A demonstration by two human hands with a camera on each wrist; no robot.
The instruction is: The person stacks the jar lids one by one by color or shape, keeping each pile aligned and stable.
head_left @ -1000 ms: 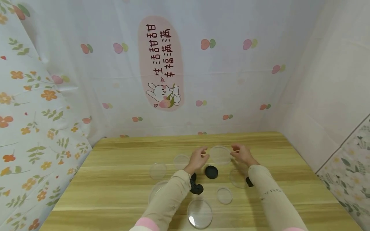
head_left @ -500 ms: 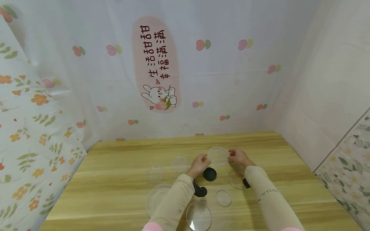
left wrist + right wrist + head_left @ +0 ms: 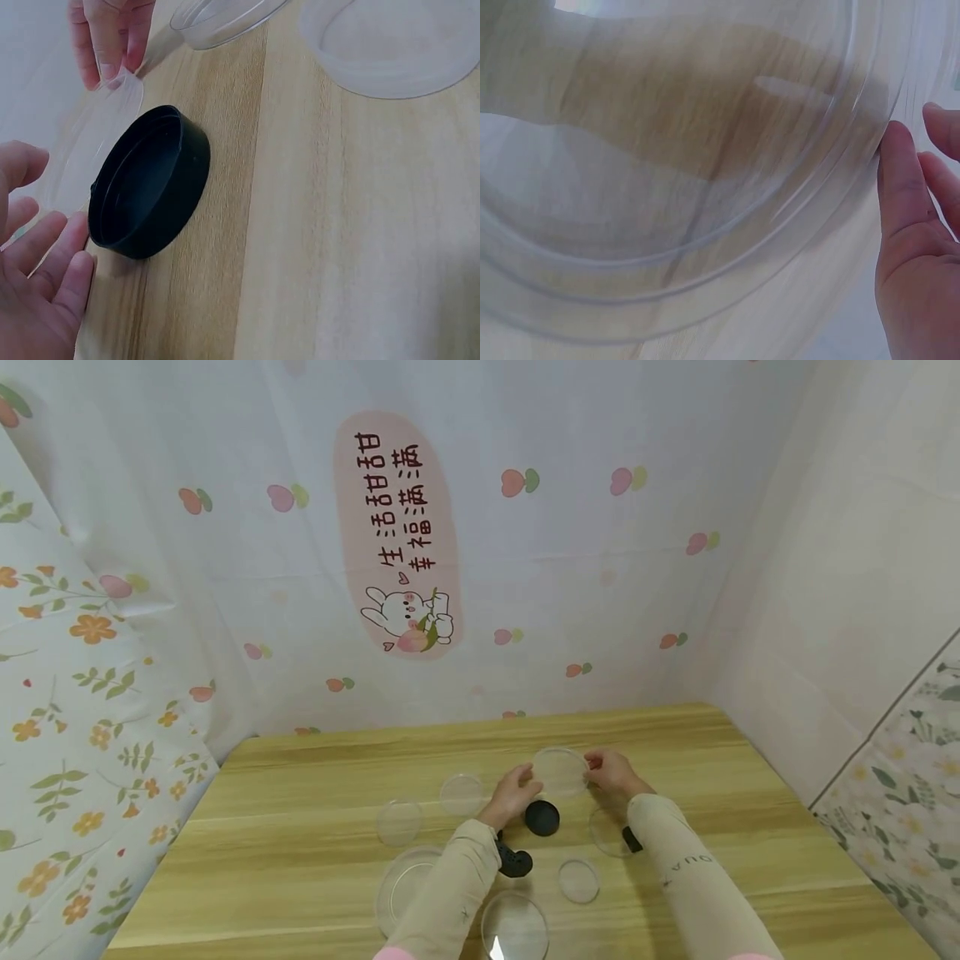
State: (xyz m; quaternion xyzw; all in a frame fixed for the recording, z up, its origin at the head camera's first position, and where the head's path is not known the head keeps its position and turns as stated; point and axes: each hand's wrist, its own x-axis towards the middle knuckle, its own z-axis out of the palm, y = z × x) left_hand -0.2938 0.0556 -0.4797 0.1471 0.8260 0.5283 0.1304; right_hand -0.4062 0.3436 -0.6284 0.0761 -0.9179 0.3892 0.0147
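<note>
A clear round dish lies at the back of the table between both hands. My right hand pinches its right rim; in the left wrist view that hand has thumb and fingers at the edge of the dish. At the opposite side is my left hand, its fingers loosely spread; whether they touch the rim cannot be told. A black round lid, hollow side up, sits just in front, close to the left fingertips. The right wrist view shows fingers beside a large clear rim.
Several clear round dishes or lids are spread over the wooden table, including one at the left, one in the middle and one near the front. A patterned white cloth hangs behind the table.
My right hand has come in to the dish's right rim and taken hold of it. My left hand has moved slightly nearer the black lid and the dish. The head view has shifted a little.
</note>
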